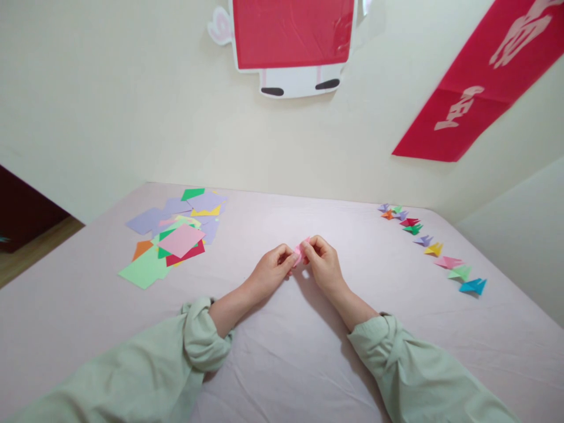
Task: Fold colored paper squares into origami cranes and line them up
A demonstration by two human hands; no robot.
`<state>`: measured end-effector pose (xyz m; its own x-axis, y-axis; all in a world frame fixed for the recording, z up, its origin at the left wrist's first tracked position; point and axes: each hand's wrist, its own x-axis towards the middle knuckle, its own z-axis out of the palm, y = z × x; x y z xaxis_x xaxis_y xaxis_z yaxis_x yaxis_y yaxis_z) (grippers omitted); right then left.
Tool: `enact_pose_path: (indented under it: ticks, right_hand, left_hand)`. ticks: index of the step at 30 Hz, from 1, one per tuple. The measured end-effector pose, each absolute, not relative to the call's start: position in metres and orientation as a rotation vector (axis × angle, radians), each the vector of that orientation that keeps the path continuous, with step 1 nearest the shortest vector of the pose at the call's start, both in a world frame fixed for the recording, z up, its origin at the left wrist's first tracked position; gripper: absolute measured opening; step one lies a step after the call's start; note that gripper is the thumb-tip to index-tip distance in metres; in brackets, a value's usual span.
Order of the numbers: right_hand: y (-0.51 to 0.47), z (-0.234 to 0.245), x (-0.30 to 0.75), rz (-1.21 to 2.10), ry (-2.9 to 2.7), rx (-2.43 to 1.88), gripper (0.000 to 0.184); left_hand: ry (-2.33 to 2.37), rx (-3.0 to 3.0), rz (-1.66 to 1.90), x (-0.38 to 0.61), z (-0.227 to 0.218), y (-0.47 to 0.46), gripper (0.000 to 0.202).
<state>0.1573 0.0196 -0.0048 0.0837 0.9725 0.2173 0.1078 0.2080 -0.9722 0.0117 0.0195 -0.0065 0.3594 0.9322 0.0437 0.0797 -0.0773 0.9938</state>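
My left hand (272, 270) and my right hand (324, 263) meet at the middle of the table, fingers curled. Both pinch a small folded piece of pink paper (300, 252) held between them, just above the pale pink tablecloth (282, 352). Most of the paper is hidden by my fingers. Both arms wear light green sleeves rolled at the cuff.
A loose pile of coloured paper squares (178, 235) lies at the left. A curved row of several small folded paper figures (434, 249) runs along the right side. The wall behind carries a red banner (480, 76) and a red-and-white cutout (293, 44).
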Motion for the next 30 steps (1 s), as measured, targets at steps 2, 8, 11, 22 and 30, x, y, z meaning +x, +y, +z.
enact_pose_path:
  ticks: [2, 8, 11, 22, 30]
  right_hand:
    - [0.018, -0.004, 0.155, 0.959, -1.333, -1.140, 0.026]
    - [0.017, -0.005, 0.156, 0.937, -1.394, -1.189, 0.035]
    - [0.019, -0.010, 0.159, 0.933, -1.390, -1.225, 0.042]
    - [0.016, -0.009, 0.157, 0.861, -1.454, -1.208, 0.022]
    - [0.015, -0.011, 0.152, 1.057, -1.521, -1.108, 0.021]
  left_hand:
    - [0.983, 1.498, 0.937, 0.012, -0.007, 0.020, 0.028]
    - [0.940, 1.486, 0.904, 0.012, -0.002, 0.018, 0.031]
    - [0.938, 1.486, 0.893, 0.011, -0.001, 0.018, 0.029]
    - [1.189, 1.379, 1.053, 0.006, -0.021, 0.027, 0.017]
    - [1.313, 2.070, 1.114, 0.001, -0.015, 0.025, 0.019]
